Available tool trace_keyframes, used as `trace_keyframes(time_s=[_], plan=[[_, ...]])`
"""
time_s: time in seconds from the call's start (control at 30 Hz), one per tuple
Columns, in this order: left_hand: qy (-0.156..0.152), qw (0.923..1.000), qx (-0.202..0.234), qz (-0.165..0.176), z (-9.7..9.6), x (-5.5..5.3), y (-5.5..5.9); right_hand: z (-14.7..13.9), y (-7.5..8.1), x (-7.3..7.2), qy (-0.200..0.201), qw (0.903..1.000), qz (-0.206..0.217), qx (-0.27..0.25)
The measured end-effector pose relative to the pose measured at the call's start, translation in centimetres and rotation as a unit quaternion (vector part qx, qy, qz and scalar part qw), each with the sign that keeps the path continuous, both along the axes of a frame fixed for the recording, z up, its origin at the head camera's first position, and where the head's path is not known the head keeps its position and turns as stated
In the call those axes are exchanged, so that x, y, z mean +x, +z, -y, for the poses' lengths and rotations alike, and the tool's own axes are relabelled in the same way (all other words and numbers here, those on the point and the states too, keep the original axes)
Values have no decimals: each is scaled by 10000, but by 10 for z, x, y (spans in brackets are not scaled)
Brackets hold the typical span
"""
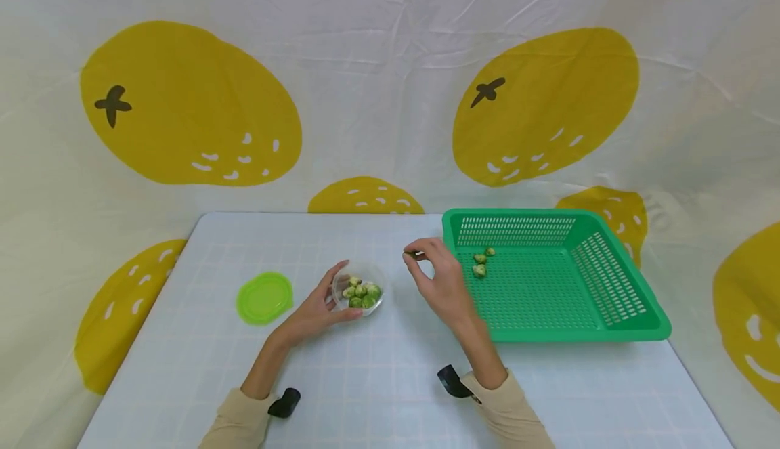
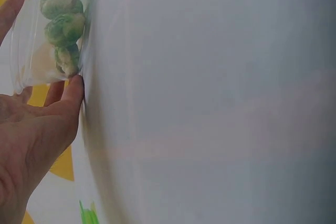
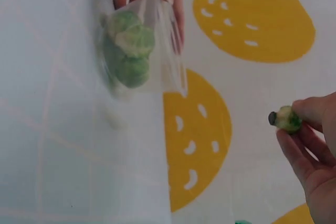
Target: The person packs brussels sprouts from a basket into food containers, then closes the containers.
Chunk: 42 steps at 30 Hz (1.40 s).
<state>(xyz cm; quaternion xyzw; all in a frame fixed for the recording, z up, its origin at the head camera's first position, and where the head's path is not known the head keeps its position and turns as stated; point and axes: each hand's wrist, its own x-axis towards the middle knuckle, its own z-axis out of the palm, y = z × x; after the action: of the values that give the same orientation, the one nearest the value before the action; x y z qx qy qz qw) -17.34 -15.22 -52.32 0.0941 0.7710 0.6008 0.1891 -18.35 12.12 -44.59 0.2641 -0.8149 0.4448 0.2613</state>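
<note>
My left hand grips a clear plastic tub from its left side, thumb on the near side. Several Brussels sprouts lie in the tub and show green through its wall in both wrist views. Between thumb and fingertips my right hand pinches a single Brussels sprout, its dark cut stem pointing away from the hand. That hand is raised between the tub and the green basket. Three more sprouts sit on the basket's floor, near its left wall.
A bright green lid lies flat on the table left of the tub. The basket stands at the table's right side. Behind the table hangs a white cloth printed with large yellow fruit.
</note>
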Motion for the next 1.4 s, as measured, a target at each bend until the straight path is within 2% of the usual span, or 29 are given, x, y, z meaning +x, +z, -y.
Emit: trace_keyframes(time_s=[0.2,0.6,1.0,1.4], plan=[[-26,10000,8,0,0,-1,-1,13,-5,0,38,9998,207,-2],[55,10000,-54,16,-1,-1,-3,41,-27,-3,595,9965,418,-410],[79,10000,-49,29,-1,-1,-3,63,-40,0,828,9915,962,-290],[-29,9999,156,-25,0,-1,-4,74,-52,-1,1122,9814,1555,-118]])
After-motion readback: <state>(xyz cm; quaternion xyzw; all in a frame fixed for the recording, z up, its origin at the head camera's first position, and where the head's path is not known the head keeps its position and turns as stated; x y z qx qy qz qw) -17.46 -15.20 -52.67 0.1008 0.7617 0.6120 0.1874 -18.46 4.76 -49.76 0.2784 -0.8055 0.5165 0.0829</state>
